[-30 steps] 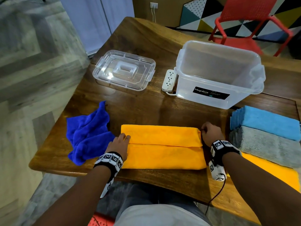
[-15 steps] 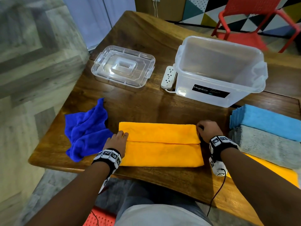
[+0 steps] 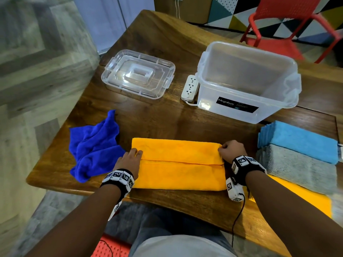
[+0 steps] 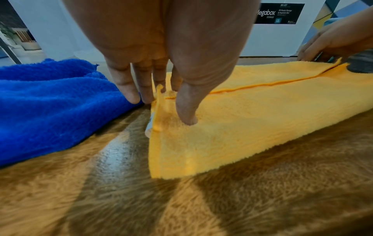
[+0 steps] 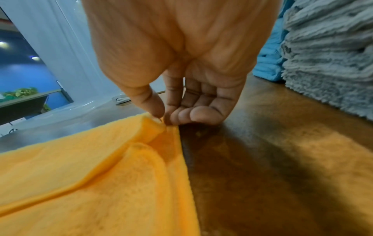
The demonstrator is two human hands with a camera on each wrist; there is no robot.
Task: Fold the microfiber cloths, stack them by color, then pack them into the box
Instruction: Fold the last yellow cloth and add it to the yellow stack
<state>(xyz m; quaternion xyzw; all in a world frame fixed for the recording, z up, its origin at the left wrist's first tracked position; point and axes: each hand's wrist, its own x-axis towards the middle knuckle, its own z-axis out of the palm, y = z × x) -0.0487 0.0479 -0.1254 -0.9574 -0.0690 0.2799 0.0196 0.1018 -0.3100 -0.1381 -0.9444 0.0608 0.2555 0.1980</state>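
a wooden table (image 3: 167,43) bore everything; at its far right stood the clear plastic box (image 3: 246,84), open and upright, with its lid (image 3: 138,73) lying flat well to the left and a white power strip (image 3: 190,87) just beside the box; the orange cloth (image 3: 178,164), folded into a long band, lay near the front edge between the two hands; a crumpled dark blue cloth (image 3: 94,145) lay just left of it; at the right edge sat stacks of folded light blue cloths (image 3: 298,141), grey cloths (image 3: 298,167) and orange cloths (image 3: 304,199); the left hand (image 3: 130,161) pressed straight fingers and thumb onto the orange cloth's left end; the right hand (image 3: 232,152), fingers curled, pinched the cloth's far right corner between thumb and forefinger.
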